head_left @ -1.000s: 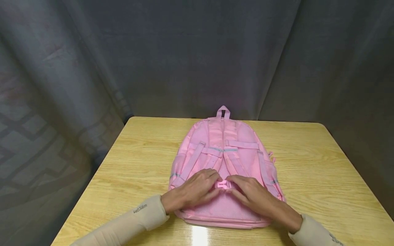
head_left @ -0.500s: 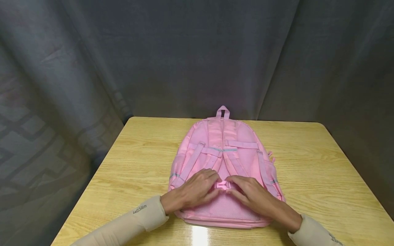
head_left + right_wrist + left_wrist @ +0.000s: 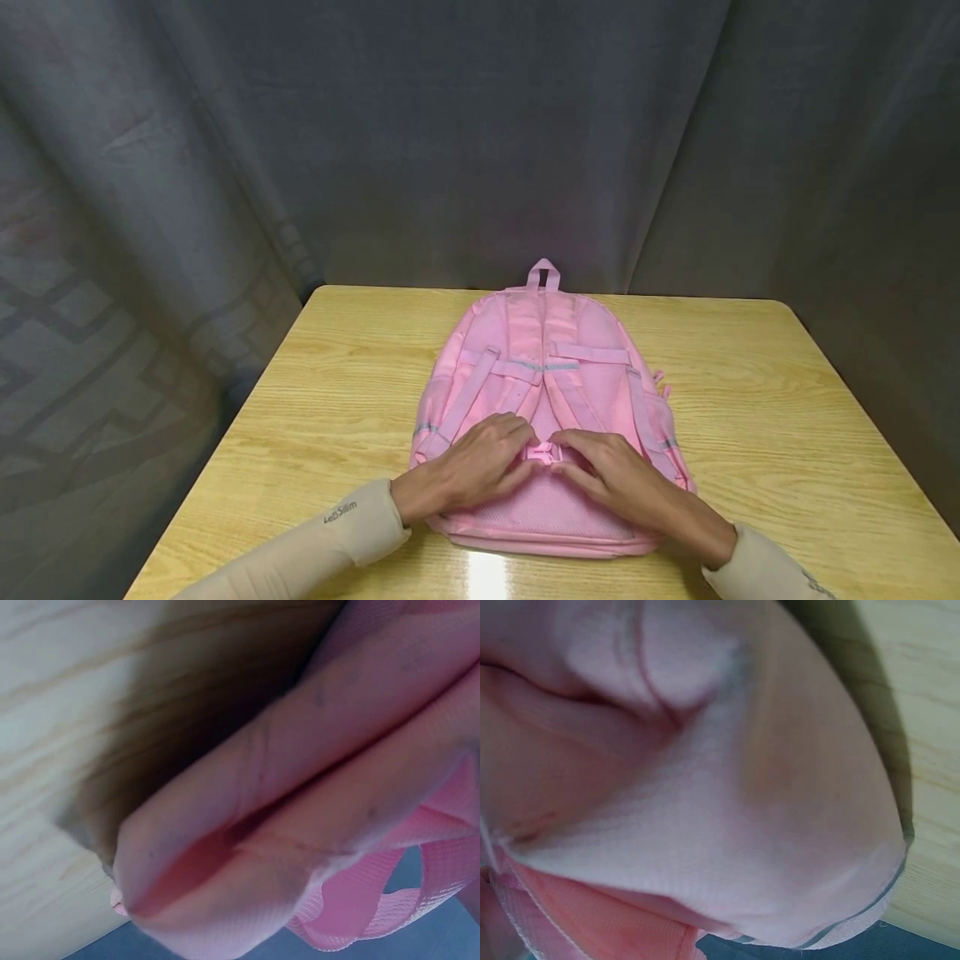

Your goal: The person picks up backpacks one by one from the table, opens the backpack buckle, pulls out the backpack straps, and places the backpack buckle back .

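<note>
A pink backpack (image 3: 551, 500) lies on the table with its strap side up and its top handle (image 3: 543, 272) toward the curtain. Low on its back panel is a small pink buckle (image 3: 542, 452). My left hand (image 3: 483, 462) pinches it from the left, thumb nearer me and fingers beyond. From the right, my right hand (image 3: 618, 471) pinches the other side in the same way. Fingertips hide the buckle's two ends. Both wrist views are filled by close, blurred pink bag fabric (image 3: 667, 817), with a strap (image 3: 367, 900) low in the right one.
The wooden table (image 3: 780, 400) extends to both sides of the backpack. A dark grey curtain (image 3: 465, 142) hangs behind it and along the left. Pink zipper pulls (image 3: 663, 383) stick out at the bag's right edge.
Both hands stay nearly still on the buckle. The buckle has tilted slightly between the fingertips since a second ago. The backpack has not moved.
</note>
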Demonstrator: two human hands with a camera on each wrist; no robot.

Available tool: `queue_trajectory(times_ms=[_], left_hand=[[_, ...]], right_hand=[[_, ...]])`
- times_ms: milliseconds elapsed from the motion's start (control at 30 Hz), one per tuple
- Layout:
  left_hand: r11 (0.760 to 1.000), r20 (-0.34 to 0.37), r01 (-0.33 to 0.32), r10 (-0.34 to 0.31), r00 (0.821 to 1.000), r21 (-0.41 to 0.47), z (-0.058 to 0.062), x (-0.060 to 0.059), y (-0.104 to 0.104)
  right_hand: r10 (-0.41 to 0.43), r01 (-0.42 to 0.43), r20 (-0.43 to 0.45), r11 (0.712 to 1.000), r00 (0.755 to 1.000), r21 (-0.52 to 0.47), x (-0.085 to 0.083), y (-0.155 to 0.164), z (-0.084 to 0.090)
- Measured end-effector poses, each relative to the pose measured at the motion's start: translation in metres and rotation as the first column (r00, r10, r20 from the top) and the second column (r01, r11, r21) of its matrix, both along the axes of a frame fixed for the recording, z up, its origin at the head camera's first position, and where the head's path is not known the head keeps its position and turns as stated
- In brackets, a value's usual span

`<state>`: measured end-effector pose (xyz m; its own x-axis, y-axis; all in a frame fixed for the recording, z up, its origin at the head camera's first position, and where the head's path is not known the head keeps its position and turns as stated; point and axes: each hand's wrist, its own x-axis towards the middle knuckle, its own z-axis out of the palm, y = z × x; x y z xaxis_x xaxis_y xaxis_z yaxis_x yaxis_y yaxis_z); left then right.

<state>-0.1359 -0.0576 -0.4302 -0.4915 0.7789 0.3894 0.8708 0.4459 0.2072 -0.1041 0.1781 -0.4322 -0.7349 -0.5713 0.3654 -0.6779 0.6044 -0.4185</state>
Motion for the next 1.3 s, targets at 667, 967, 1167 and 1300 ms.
queue_trajectory(times_ms=[667, 967, 1167, 1300], left_hand=[[1.000, 0.027, -0.020, 0.020, 0.999, 0.015, -0.004, 0.001, -0.001], [0.998, 0.032, -0.036, 0.035, 0.999, 0.047, -0.004, 0.002, -0.003], [0.998, 0.027, -0.044, 0.042, 0.999, 0.051, -0.004, 0.002, -0.003], [0.998, 0.034, -0.052, 0.051, 0.998, 0.044, -0.004, 0.003, -0.002]], right_hand=[[-0.024, 0.023, -0.008, 0.999, 1.000, -0.025, 0.003, 0.006, 0.001], [-0.074, 0.076, 0.056, 0.997, 0.996, -0.033, 0.004, 0.010, 0.003], [-0.115, 0.119, 0.074, 0.991, 0.991, -0.054, 0.005, 0.014, 0.003], [-0.131, 0.138, 0.086, 0.987, 0.988, -0.085, 0.005, 0.016, 0.004]])
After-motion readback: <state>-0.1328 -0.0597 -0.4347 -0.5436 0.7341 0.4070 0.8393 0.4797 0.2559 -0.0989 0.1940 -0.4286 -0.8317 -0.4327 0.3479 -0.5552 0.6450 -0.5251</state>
